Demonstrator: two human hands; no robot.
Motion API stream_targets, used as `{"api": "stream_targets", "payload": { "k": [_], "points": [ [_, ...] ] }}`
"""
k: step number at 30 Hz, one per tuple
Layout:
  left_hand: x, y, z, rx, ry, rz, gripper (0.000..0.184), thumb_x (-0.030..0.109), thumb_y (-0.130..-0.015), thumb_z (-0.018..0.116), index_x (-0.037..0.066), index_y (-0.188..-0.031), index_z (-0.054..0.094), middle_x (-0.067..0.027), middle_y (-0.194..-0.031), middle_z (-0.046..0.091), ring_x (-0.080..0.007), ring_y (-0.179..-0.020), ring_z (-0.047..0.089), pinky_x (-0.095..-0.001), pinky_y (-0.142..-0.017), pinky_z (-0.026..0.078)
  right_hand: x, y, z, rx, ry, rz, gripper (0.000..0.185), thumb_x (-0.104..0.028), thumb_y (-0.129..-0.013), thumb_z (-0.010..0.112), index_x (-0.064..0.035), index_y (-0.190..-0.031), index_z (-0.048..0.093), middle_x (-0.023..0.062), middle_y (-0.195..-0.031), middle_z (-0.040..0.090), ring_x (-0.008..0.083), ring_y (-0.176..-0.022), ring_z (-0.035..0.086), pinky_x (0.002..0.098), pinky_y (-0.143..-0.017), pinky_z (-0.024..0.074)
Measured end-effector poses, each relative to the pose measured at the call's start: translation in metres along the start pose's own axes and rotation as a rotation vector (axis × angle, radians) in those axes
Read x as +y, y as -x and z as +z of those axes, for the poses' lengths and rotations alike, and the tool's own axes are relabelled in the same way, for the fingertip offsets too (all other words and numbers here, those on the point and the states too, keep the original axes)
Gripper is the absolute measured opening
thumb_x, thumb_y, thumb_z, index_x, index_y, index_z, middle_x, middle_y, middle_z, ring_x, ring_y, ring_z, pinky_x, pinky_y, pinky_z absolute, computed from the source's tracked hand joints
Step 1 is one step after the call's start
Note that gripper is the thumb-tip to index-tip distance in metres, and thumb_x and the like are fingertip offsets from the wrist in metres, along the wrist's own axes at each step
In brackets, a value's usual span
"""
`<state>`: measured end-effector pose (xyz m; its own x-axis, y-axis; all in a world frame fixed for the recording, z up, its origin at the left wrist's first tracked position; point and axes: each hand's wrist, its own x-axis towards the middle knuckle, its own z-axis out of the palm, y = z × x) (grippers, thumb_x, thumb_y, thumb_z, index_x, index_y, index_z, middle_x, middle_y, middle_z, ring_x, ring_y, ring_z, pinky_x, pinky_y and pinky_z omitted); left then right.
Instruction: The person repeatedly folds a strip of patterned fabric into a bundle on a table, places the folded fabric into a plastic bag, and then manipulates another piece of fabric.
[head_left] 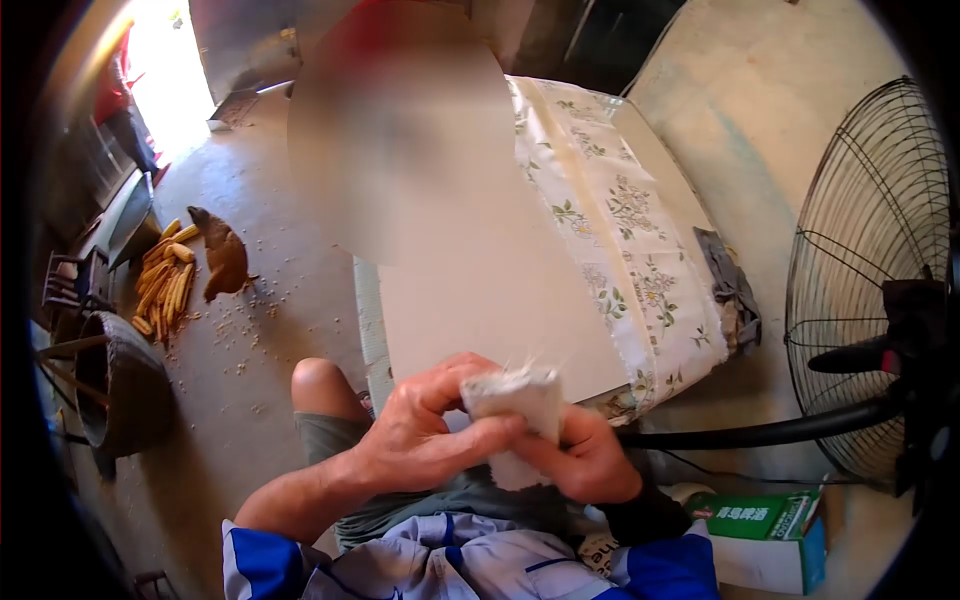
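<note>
A whitish, flat, cloth-like piece (520, 400) with a frayed upper edge is held up in front of my lap. My left hand (430, 425) grips it from the left, thumb across its near face and fingers behind. My right hand (590, 458) pinches its right side, the thumb close to my left thumb. Just beyond both hands lies a pale board-like surface (480, 320), with a white floral cloth (640, 230) along its right side. The exact kind of the held piece cannot be made out.
A large fan (870, 280) stands at the right, above a green and white carton (760, 540). On the left floor are a brown hen (222, 255), corn cobs (165, 280), scattered kernels and a basket (130, 390). A blurred patch hides the top middle.
</note>
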<state>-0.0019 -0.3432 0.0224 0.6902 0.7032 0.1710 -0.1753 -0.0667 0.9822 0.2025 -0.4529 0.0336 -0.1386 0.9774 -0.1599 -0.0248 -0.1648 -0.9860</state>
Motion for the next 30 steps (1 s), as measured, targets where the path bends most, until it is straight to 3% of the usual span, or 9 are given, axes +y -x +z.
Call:
{"api": "stream_targets", "payload": {
  "k": [2, 6, 9, 14, 16, 21, 23, 27, 30],
  "points": [
    [0.000, -0.006, -0.001, 0.005, -0.128, 0.073, 0.014, 0.006, -0.092, 0.082, 0.003, -0.105, 0.080, -0.0113, -0.094, 0.074, -0.0206, -0.088, 0.073, -0.0349, -0.078, 0.057, 0.010, 0.003, 0.004, 0.041, 0.067, -0.005, 0.037, -0.009, -0.107, 0.070, -0.0005, -0.142, 0.065, 0.0075, -0.115, 0.077, 0.0129, -0.106, 0.070, 0.0307, -0.092, 0.0561],
    [0.002, -0.014, -0.012, -0.100, -0.291, 0.169, 0.014, 0.003, -0.088, 0.083, 0.003, -0.101, 0.080, -0.0108, -0.087, 0.073, -0.0233, -0.076, 0.073, -0.0343, -0.065, 0.055, 0.015, 0.011, -0.001, 0.131, 0.313, -0.164, 0.029, -0.005, -0.101, 0.076, -0.0007, -0.129, 0.070, 0.0151, -0.103, 0.077, 0.0190, -0.091, 0.075, 0.0338, -0.082, 0.0580],
    [-0.009, -0.016, -0.016, -0.159, -0.237, 0.153, 0.015, 0.002, -0.087, 0.084, 0.004, -0.101, 0.080, -0.0103, -0.086, 0.073, -0.0225, -0.076, 0.073, -0.0342, -0.066, 0.055, 0.003, 0.014, 0.005, 0.178, 0.371, -0.176, 0.025, -0.006, -0.100, 0.077, -0.0004, -0.124, 0.070, 0.0154, -0.103, 0.077, 0.0209, -0.090, 0.075, 0.0344, -0.080, 0.0580],
    [-0.016, -0.017, -0.018, -0.138, -0.303, 0.130, 0.011, -0.003, -0.084, 0.081, 0.002, -0.093, 0.076, -0.0097, -0.083, 0.071, -0.0219, -0.072, 0.069, -0.0343, -0.062, 0.052, 0.019, 0.005, 0.009, 0.227, 0.423, -0.248, 0.021, -0.008, -0.100, 0.074, -0.0015, -0.117, 0.064, 0.0216, -0.094, 0.067, 0.0427, -0.083, 0.068, 0.0448, -0.073, 0.0539],
    [-0.020, -0.018, -0.014, -0.113, -0.356, 0.143, 0.011, -0.005, -0.083, 0.079, 0.001, -0.090, 0.074, -0.0094, -0.081, 0.069, -0.0212, -0.068, 0.065, -0.0341, -0.061, 0.049, 0.023, 0.004, 0.009, 0.246, 0.430, -0.285, 0.019, -0.010, -0.101, 0.072, -0.0020, -0.114, 0.062, 0.0240, -0.096, 0.068, 0.0465, -0.086, 0.068, 0.0479, -0.072, 0.0527],
    [-0.043, -0.001, -0.024, -0.030, -0.140, 0.066, 0.005, -0.002, -0.089, 0.074, -0.001, -0.091, 0.069, -0.0024, -0.080, 0.061, -0.0116, -0.069, 0.054, -0.0293, -0.062, 0.042, 0.031, 0.017, 0.017, 0.328, 0.292, -0.340, 0.020, -0.011, -0.101, 0.073, -0.0020, -0.115, 0.062, 0.0252, -0.094, 0.068, 0.0487, -0.087, 0.067, 0.0482, -0.071, 0.0526],
    [-0.030, 0.000, -0.024, -0.043, -0.203, -0.075, 0.004, 0.001, -0.097, 0.068, -0.002, -0.095, 0.067, 0.0007, -0.084, 0.059, -0.0072, -0.077, 0.052, -0.0261, -0.067, 0.041, 0.040, 0.033, 0.012, 0.317, 0.322, -0.345, 0.022, -0.010, -0.101, 0.075, -0.0020, -0.119, 0.065, 0.0223, -0.098, 0.070, 0.0457, -0.086, 0.069, 0.0456, -0.072, 0.0547],
    [-0.033, -0.001, -0.008, 0.058, -0.343, -0.019, 0.009, -0.001, -0.102, 0.065, -0.002, -0.110, 0.069, -0.0013, -0.092, 0.061, -0.0075, -0.084, 0.055, -0.0247, -0.076, 0.044, 0.043, 0.085, -0.012, 0.264, 0.523, -0.408, 0.020, -0.012, -0.100, 0.075, -0.0018, -0.114, 0.065, 0.0211, -0.092, 0.066, 0.0468, -0.084, 0.065, 0.0479, -0.070, 0.0523],
    [-0.043, -0.001, 0.001, 0.051, -0.561, 0.033, 0.012, -0.001, -0.103, 0.064, -0.003, -0.114, 0.069, -0.0013, -0.096, 0.060, -0.0090, -0.082, 0.055, -0.0264, -0.076, 0.047, 0.050, 0.139, -0.025, 0.276, 0.578, -0.436, 0.020, -0.012, -0.094, 0.076, -0.0016, -0.099, 0.060, 0.0236, -0.085, 0.063, 0.0491, -0.083, 0.064, 0.0538, -0.070, 0.0492]
  ]
}}
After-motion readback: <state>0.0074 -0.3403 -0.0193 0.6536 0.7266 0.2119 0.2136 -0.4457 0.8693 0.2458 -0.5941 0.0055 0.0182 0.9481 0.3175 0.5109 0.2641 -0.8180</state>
